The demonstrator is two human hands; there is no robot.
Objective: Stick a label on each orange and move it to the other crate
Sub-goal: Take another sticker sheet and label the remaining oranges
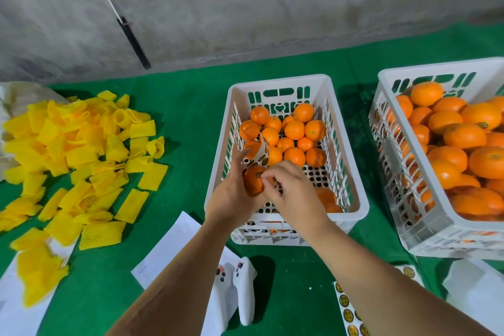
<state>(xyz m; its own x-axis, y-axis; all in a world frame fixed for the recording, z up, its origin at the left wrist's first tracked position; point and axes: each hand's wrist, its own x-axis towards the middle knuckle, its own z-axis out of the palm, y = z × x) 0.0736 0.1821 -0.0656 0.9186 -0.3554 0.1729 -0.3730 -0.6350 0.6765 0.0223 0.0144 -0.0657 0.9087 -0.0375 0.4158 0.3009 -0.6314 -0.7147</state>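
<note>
Over the near end of the middle crate (354, 207), an orange (253, 181) is gripped by the left hand (231, 196) together with a sticker strip (262, 150); the right hand (293, 188) is pinched at the fruit, judged mid-labelling. Next, it is to be set down

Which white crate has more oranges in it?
The right crate, at the picture's right edge. Its oranges are heaped nearly to the rim. The middle crate, under the hands, has one loose layer at the far end, with its holed bottom showing.
</note>
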